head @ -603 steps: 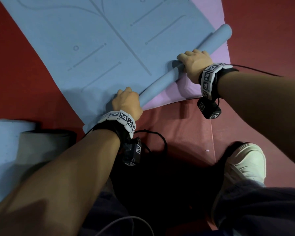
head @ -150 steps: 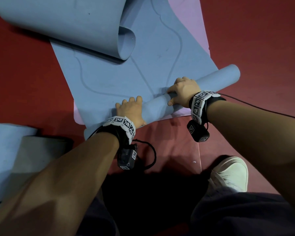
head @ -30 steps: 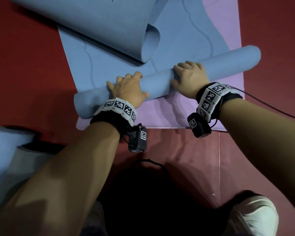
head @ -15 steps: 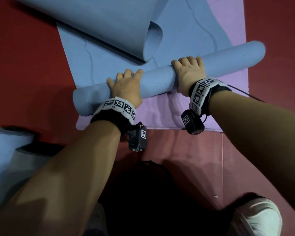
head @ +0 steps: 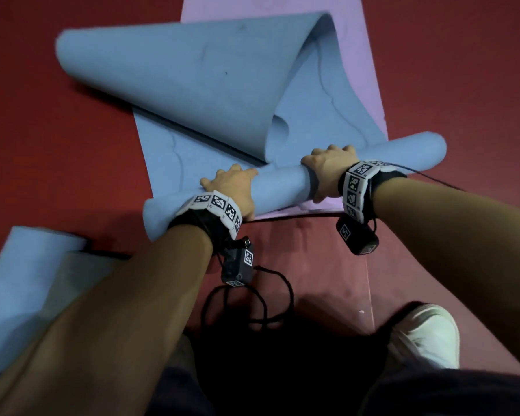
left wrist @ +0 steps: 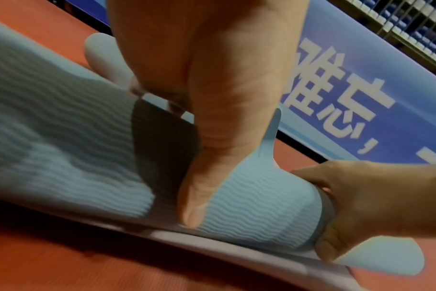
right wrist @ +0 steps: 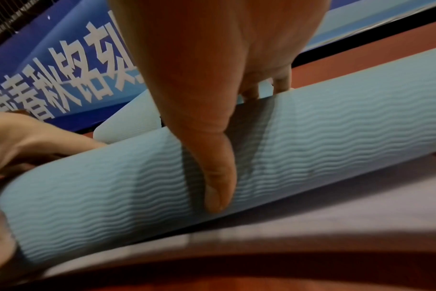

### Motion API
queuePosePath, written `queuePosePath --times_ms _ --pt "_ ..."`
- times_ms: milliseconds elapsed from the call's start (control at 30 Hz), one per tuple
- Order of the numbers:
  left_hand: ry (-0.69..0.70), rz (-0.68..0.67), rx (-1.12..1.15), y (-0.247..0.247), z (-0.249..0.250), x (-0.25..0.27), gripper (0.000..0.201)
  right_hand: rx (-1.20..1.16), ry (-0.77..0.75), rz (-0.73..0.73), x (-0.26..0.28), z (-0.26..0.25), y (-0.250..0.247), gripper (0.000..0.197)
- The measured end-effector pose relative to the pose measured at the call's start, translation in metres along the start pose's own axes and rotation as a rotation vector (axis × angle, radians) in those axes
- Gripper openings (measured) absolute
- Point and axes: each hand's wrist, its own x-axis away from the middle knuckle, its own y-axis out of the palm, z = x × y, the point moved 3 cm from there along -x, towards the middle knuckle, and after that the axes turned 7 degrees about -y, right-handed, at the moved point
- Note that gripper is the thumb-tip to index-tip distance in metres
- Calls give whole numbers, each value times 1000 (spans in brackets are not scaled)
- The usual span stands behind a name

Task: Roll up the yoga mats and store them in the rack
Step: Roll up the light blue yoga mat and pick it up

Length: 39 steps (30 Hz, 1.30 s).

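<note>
While both hands gripped the roll, left hand (head: pixel 233 187) and right hand (head: pixel 327 169) curled over the blue mat (head: pixel 278 187) mid-frame on the pink mat (head: pixel 359 94). Even pressure would likely keep its 2 ends flush.

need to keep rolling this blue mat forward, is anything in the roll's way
Yes. The far end of the blue mat has curled back into a loose cone-shaped fold lying on the flat stretch just ahead of the roll, near the left hand. The right hand side looks freer. The rack is not in view.
</note>
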Motion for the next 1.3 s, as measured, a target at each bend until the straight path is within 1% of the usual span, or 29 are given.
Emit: queuePosePath --times_ms 67,167,233,333,500,567,600,633,667,733,767,800,833,900,933,1000,1067,1133,1167,1233,1300 --pt "47 -40 -20 11 10 21 100 24 6 -61 27 0 12 69" --pt "135 -88 -34 26 28 46 78 47 44 -131 57 2 32 64" --pt "173 -124 -57 34 40 57 71 48 62 -176 71 5 44 61" --pt "163 -152 -51 47 49 62 75 41 65 -202 78 7 60 64" --pt "154 -194 -34 64 48 54 82 26 60 -226 68 7 77 64" --pt "149 -239 58 63 47 45 83 8 45 -222 61 10 80 62" --pt "157 -239 118 59 47 40 87 5 45 -219 58 11 80 62" --pt "169 -199 175 52 50 34 90 8 47 -216 56 13 81 62" --pt "185 -110 217 42 52 30 91 14 48 -219 54 13 80 61" --pt "214 136 269 19 61 23 87 0 54 -244 50 11 79 60" --pt "218 227 301 8 64 21 84 -11 60 -252 49 9 79 60" --pt "210 266 333 0 69 19 80 -18 69 -255 49 9 78 60" --pt "194 263 353 -4 73 18 77 -25 72 -254 49 9 78 60" --pt "153 194 315 0 77 17 71 -63 46 -233 51 13 78 59" --pt "135 151 275 6 77 17 68 -94 13 -215 52 16 79 63" --pt "127 47 236 21 73 17 62 -167 -38 -177 54 20 79 77" --pt "140 -75 223 37 66 20 61 -222 -42 -140 54 22 81 81" --pt "134 -160 159 49 60 25 68 -267 -48 -115 54 22 83 80" --pt "131 -167 110 53 58 28 74 -289 -52 -107 55 23 83 80" --pt "143 -130 11 59 57 33 89 -314 -51 -85 54 25 80 80" --pt "162 -92 -53 62 59 34 98 -295 -44 -53 52 28 74 79"
